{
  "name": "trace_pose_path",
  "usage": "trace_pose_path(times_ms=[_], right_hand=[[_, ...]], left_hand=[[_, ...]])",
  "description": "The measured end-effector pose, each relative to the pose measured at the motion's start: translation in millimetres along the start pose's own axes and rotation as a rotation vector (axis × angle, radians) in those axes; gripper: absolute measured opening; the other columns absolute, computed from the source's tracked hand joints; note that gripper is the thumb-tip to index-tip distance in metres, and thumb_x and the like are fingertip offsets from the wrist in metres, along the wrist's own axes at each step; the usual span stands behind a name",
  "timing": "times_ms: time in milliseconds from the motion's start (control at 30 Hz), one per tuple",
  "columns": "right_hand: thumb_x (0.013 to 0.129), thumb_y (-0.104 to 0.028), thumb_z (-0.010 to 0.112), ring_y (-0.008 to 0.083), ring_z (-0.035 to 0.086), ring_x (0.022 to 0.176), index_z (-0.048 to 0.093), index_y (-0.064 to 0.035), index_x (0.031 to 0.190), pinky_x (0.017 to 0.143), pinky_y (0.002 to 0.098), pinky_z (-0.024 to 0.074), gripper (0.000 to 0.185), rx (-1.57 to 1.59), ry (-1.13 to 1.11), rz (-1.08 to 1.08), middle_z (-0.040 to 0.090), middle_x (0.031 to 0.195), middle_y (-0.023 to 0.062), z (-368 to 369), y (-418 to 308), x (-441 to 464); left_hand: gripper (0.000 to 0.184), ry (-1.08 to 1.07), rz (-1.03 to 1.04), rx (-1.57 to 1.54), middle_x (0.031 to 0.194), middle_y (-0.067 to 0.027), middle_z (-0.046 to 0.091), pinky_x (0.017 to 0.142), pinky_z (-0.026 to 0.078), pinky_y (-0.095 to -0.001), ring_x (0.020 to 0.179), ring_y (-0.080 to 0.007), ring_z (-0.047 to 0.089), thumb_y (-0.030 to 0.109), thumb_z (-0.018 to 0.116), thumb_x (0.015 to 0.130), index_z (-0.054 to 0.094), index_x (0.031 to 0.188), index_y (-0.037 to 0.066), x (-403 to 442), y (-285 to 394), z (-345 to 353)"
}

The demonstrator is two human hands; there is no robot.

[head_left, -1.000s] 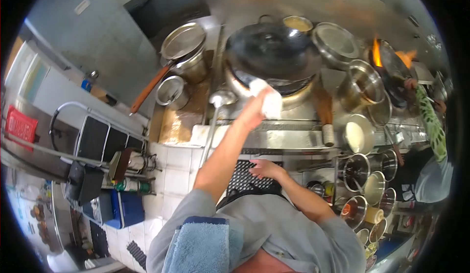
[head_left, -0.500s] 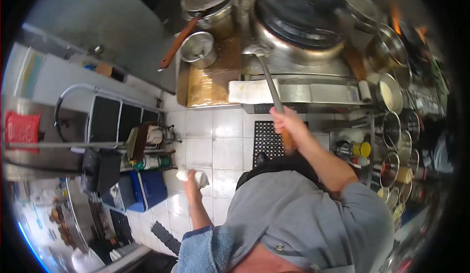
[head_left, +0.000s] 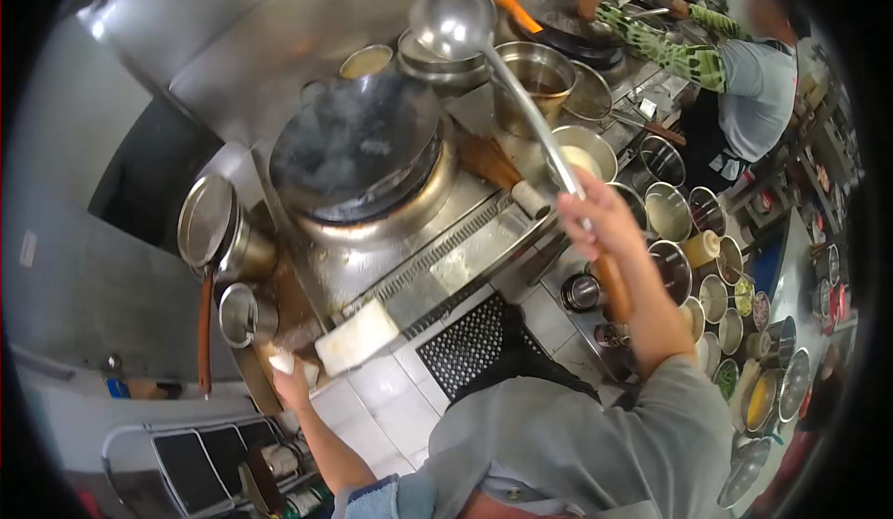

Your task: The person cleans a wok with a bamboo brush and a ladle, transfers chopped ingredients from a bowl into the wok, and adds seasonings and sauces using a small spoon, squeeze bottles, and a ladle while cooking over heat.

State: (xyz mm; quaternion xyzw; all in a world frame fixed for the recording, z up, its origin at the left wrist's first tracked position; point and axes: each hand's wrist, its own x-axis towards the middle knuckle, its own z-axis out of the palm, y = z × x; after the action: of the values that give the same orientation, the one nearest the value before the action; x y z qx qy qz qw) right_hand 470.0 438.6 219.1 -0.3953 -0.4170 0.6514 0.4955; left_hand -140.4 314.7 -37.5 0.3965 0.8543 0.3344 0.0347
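My right hand (head_left: 603,219) is wrapped round the handle of a long metal ladle (head_left: 535,105) with a wooden grip end. The ladle's bowl is raised up and away from me, above the stove behind the wok. A dark wok (head_left: 358,147) sits on the burner ring and gives off smoke. Low on the left, my left hand (head_left: 293,387) is closed on a white cloth (head_left: 282,362), mostly covered by the fingers. Near it stand a small metal pot (head_left: 265,314) and a folded white towel (head_left: 357,336) on the stove's front edge.
A strainer (head_left: 206,219) with a wooden handle rests on a tall pot at left. A bamboo brush (head_left: 488,159) lies right of the wok. Several metal containers (head_left: 665,210) line the right side. A co-worker (head_left: 758,91) stands at a flaming wok (head_left: 567,26).
My view has turned right, bringing the co-worker into sight. The ladle has been raised from the stove top. My left hand, still with the cloth, is now by the stove's left front corner.
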Motion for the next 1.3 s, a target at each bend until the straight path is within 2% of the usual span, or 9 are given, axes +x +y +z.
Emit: trace_pose_path(times_ms=[100, 200, 300, 367, 467, 867, 1000, 1200, 1300], right_hand=[[0.088, -0.008, 0.058, 0.0062, 0.038, 0.038, 0.045, 0.0015, 0.127, 0.031, 0.0228, 0.0340, 0.042, -0.150, 0.082, -0.007, 0.046, 0.063, -0.0010, -68, -43, 43], [0.085, -0.006, 0.058, 0.0083, 0.043, 0.041, 0.053, 0.0022, 0.107, 0.033, 0.0248, 0.0348, 0.024, -0.530, 0.065, 0.141, 0.048, 0.058, 0.0023, -137, -72, 98], [0.084, -0.008, 0.059, 0.0115, 0.047, 0.043, 0.052, -0.0001, 0.084, 0.037, 0.0269, 0.0373, 0.011, -0.710, 0.102, 0.279, 0.048, 0.055, 0.0031, -181, -82, 160], [0.086, -0.011, 0.059, 0.0115, 0.047, 0.043, 0.051, -0.0025, 0.075, 0.039, 0.0266, 0.0381, 0.016, -0.785, 0.098, 0.349, 0.049, 0.056, 0.0017, -186, -90, 187], [0.088, -0.013, 0.059, 0.0109, 0.046, 0.043, 0.050, -0.0053, 0.072, 0.039, 0.0261, 0.0371, 0.019, -0.277, 0.097, 0.570, 0.047, 0.055, 0.0007, -202, -97, 213], [0.090, -0.013, 0.055, 0.0049, 0.039, 0.044, 0.048, -0.0052, 0.084, 0.035, 0.0223, 0.0322, 0.012, -0.292, 0.118, 0.197, 0.043, 0.063, -0.0009, -178, -130, 129], [0.091, -0.011, 0.053, 0.0028, 0.038, 0.043, 0.049, -0.0032, 0.101, 0.032, 0.0200, 0.0312, 0.013, -0.169, 0.055, 0.196, 0.044, 0.071, 0.0001, -140, -126, 125], [0.091, -0.009, 0.055, 0.0017, 0.035, 0.042, 0.045, 0.0006, 0.129, 0.029, 0.0177, 0.0286, 0.041, 0.148, -0.151, 0.270, 0.044, 0.072, 0.0002, -56, -56, 158], [0.087, -0.007, 0.061, 0.0032, 0.039, 0.043, 0.042, 0.0000, 0.136, 0.033, 0.0197, 0.0342, 0.053, -0.093, -0.259, 0.255, 0.044, 0.067, -0.0024, -1, -2, 189]], left_hand=[[0.063, -0.002, -0.182, 0.443, 0.098, -0.0231, 0.066, 0.081, 0.050, -0.0473, 0.092, -0.0428, 0.062, 0.045, 0.075, 0.069, 0.060, 0.110, -0.001, 14, -8, 15], [0.057, 0.286, -0.192, 0.701, 0.099, -0.0231, 0.062, 0.079, 0.049, -0.0498, 0.093, -0.0430, 0.059, 0.039, 0.073, 0.074, 0.058, 0.111, -0.002, -8, 75, 8], [0.057, 0.180, 0.166, 0.462, 0.108, -0.0238, 0.061, 0.084, 0.048, -0.0484, 0.098, -0.0392, 0.058, 0.028, 0.072, 0.079, 0.053, 0.124, -0.001, -27, 137, 21], [0.024, 0.031, 0.392, 0.091, 0.101, -0.0202, 0.064, 0.084, 0.047, -0.0415, 0.093, -0.0352, 0.060, 0.012, 0.070, 0.082, 0.064, 0.101, -0.003, -53, 195, 44], [0.016, -0.161, 0.513, -0.140, 0.097, -0.0189, 0.065, 0.087, 0.047, -0.0396, 0.092, -0.0325, 0.062, 0.004, 0.067, 0.082, 0.065, 0.096, -0.003, -79, 298, 60], [0.019, -0.283, 0.570, -0.356, 0.095, -0.0168, 0.067, 0.084, 0.048, -0.0389, 0.091, -0.0311, 0.063, 0.002, 0.067, 0.079, 0.065, 0.098, -0.001, -52, 427, 51], [0.026, -0.740, 0.645, -0.481, 0.102, -0.0148, 0.067, 0.086, 0.049, -0.0327, 0.094, -0.0245, 0.065, 0.011, 0.071, 0.082, 0.064, 0.104, 0.001, -65, 430, 68], [0.031, -1.408, 0.845, -0.444, 0.091, -0.0175, 0.064, 0.074, 0.051, -0.0394, 0.085, -0.0298, 0.064, 0.024, 0.066, 0.084, 0.060, 0.102, -0.001, -118, 409, 165], [0.031, -1.520, 0.985, -0.335, 0.088, -0.0189, 0.064, 0.072, 0.049, -0.0424, 0.083, -0.0348, 0.062, 0.023, 0.065, 0.080, 0.060, 0.099, -0.001, -149, 397, 214]])
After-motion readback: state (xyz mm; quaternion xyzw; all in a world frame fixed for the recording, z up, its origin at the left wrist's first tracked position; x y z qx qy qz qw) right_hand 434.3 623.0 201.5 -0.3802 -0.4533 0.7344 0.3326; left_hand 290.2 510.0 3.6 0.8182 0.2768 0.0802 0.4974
